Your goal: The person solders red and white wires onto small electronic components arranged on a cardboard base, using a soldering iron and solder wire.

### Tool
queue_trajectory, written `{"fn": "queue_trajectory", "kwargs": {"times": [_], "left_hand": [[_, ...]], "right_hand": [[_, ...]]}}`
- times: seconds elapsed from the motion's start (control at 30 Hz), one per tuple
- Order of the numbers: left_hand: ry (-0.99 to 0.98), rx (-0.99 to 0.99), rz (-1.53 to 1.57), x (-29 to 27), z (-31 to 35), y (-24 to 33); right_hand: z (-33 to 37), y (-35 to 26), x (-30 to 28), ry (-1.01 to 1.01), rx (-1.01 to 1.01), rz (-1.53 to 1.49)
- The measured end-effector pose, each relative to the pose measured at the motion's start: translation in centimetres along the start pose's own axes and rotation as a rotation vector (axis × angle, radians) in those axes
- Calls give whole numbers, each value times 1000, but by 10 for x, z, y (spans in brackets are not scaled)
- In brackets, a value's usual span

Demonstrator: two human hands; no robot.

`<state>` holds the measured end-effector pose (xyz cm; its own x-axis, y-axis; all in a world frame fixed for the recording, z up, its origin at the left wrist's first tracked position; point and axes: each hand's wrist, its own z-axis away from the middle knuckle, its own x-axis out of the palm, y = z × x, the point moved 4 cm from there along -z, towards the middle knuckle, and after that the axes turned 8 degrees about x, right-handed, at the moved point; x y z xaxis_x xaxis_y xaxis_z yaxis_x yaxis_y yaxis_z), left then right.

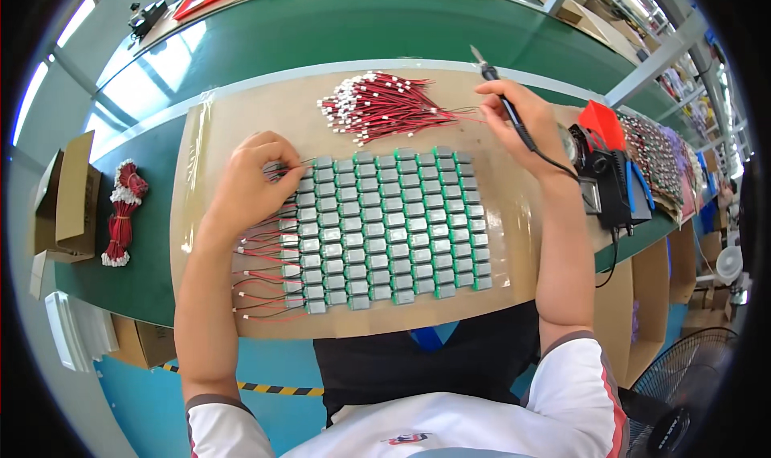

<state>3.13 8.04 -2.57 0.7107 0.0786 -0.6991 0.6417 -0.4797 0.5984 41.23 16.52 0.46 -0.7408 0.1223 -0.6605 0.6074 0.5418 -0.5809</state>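
Nearest you, on the brown mat (514,253) over the tabletop (148,269), lay the grid of small grey-and-green modules (393,225). Red-and-black leads (265,276) trailed from its left edge; the other columns showed none, so by my judgement that edge was mostly wired and most of the grid was left to do. Your left hand (257,177) covered the upper left corner, finger and thumb tips drawn together by the wires; whether they pinched one could not be made out. Your right hand (520,124), well apart from it, was clamped around the soldering iron (520,129), tip raised away from the modules. Behind the grid sat a loose pile of white-plugged leads (385,104), plenty unused, a few strands straying toward your right fingers.

Around you, a tied lead bundle (120,225) and a cardboard box (76,193) stood left, the black soldering station (614,189) right. The iron's cable passed by your right wrist, a possible snag. Farther off ran a green bench (361,24).
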Motion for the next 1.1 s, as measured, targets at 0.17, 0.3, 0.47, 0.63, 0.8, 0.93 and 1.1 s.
{"fn": "queue_trajectory", "kwargs": {"times": [0.17, 0.3, 0.47, 0.63, 0.8, 0.93, 1.1], "left_hand": [[8, 14, 9, -1, 1, -1], [21, 30, 16, 0, 0, 0], [17, 4, 4, -2, 0, 2], [4, 4, -16, -3, 0, 4], [108, 111, -33, -8, 1, 9], [254, 173, -104, -19, 1, 20], [252, 102, -83, -26, -4, 39]], "right_hand": [[4, 6, -9, 19, 90, -99], [4, 7, -2, 14, 115, -162], [5, 4, 11, 33, 112, -231], [8, 3, 24, 31, 212, -410], [7, -1, 31, 28, 152, -325], [5, -5, 40, 10, 99, -289], [7, -7, 41, -14, 60, -235]]}}
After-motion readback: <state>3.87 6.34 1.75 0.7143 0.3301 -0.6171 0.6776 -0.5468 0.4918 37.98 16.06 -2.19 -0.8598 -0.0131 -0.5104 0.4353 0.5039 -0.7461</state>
